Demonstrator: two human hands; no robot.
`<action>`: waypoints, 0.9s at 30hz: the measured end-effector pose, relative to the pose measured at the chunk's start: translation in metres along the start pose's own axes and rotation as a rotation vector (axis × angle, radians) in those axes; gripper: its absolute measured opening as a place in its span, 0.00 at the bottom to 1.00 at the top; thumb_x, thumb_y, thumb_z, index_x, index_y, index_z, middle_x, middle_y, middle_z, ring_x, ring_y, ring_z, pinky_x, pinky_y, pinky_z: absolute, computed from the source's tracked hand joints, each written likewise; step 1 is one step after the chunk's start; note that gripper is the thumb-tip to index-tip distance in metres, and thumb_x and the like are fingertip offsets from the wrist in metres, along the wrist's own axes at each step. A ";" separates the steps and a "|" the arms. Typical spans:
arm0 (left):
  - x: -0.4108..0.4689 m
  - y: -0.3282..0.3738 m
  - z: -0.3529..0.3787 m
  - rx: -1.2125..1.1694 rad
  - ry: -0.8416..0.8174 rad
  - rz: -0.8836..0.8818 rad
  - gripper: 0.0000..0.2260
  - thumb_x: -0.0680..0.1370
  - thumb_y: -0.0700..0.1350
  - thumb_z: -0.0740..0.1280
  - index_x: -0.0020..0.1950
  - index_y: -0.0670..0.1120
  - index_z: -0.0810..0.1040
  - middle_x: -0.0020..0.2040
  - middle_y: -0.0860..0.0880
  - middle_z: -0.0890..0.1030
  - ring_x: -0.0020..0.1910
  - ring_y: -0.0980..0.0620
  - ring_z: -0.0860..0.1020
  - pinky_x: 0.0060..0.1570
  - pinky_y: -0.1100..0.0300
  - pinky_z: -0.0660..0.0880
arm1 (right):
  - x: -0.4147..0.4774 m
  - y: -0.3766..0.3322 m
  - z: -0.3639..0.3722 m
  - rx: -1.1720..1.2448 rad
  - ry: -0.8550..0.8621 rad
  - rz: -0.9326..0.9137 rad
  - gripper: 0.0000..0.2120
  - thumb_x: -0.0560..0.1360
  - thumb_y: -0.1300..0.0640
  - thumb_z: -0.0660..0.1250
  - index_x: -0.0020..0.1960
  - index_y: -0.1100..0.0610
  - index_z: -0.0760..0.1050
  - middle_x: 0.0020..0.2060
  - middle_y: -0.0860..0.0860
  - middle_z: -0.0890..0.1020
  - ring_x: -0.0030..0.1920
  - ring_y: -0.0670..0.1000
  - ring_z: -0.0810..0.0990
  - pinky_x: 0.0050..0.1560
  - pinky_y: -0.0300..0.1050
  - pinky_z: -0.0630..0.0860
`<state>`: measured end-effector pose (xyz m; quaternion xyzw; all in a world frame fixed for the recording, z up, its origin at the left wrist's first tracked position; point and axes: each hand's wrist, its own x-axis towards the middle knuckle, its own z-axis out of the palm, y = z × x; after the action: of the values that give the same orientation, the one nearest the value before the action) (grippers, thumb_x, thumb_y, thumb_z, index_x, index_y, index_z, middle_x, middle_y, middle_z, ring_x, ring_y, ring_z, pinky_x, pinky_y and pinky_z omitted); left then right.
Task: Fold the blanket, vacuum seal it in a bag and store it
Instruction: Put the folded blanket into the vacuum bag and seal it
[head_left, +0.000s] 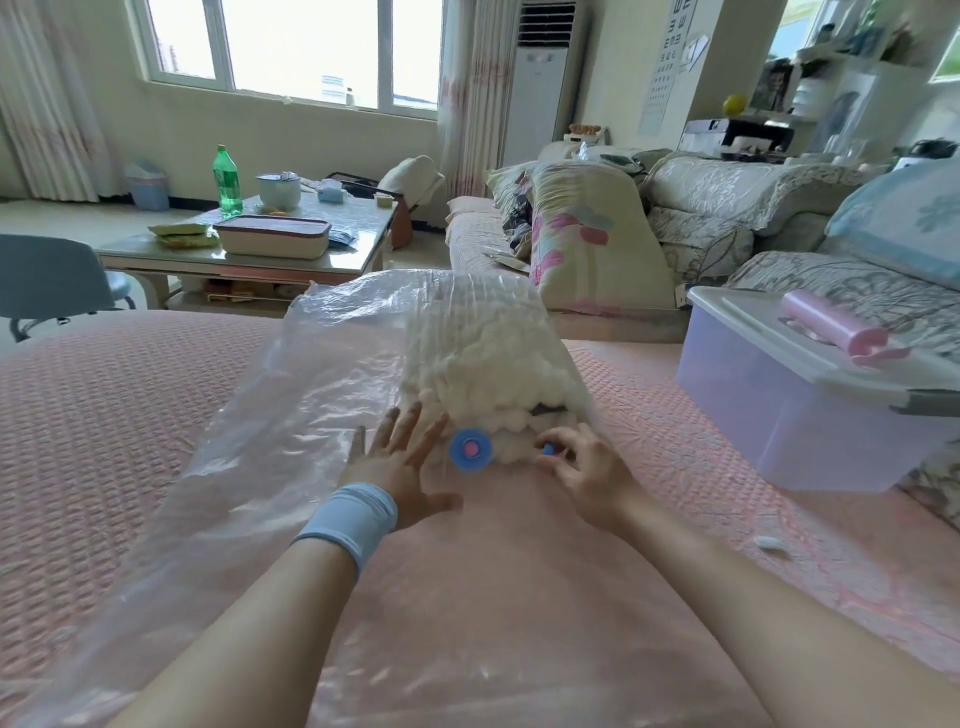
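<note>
A folded white fluffy blanket (485, 348) lies inside a clear plastic vacuum bag (291, 415) spread on the pink bed cover. The bag's blue round valve (470, 449) with a pink centre sits at the near end of the blanket. My left hand (400, 467), with a light blue wristband, lies flat with fingers spread on the bag just left of the valve. My right hand (582, 467) pinches a small blue valve cap (549, 448) just right of the valve.
A clear storage box (789, 415) with a white lid stands at the right on the bed, with a pink hand pump (836, 327) lying on the lid. A sofa with pillows (582, 244) is beyond. A cluttered coffee table (249, 244) stands at the back left.
</note>
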<state>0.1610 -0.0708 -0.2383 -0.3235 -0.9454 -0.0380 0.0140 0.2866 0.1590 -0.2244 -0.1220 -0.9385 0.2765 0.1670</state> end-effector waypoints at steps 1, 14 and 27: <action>-0.001 0.005 -0.005 0.003 0.045 -0.009 0.46 0.69 0.74 0.59 0.77 0.60 0.37 0.78 0.53 0.36 0.78 0.47 0.39 0.75 0.45 0.42 | -0.002 0.003 -0.006 -0.006 0.071 0.000 0.09 0.78 0.55 0.70 0.58 0.52 0.81 0.51 0.52 0.77 0.55 0.53 0.75 0.59 0.47 0.70; -0.042 0.131 0.014 0.006 -0.124 0.264 0.41 0.70 0.72 0.61 0.78 0.62 0.48 0.80 0.52 0.42 0.78 0.48 0.41 0.76 0.49 0.44 | -0.090 0.054 -0.039 0.160 -0.127 0.394 0.08 0.74 0.53 0.73 0.52 0.47 0.77 0.48 0.48 0.81 0.50 0.49 0.80 0.50 0.42 0.75; -0.007 0.251 -0.021 -0.087 0.051 0.441 0.19 0.80 0.53 0.61 0.71 0.54 0.68 0.70 0.51 0.69 0.69 0.48 0.65 0.69 0.53 0.62 | -0.098 0.102 -0.100 -0.081 0.080 0.471 0.15 0.74 0.50 0.73 0.60 0.48 0.81 0.56 0.47 0.83 0.55 0.50 0.80 0.53 0.42 0.73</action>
<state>0.3202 0.1205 -0.2015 -0.5217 -0.8485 -0.0829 0.0319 0.4280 0.2584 -0.2261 -0.3550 -0.8871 0.2649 0.1299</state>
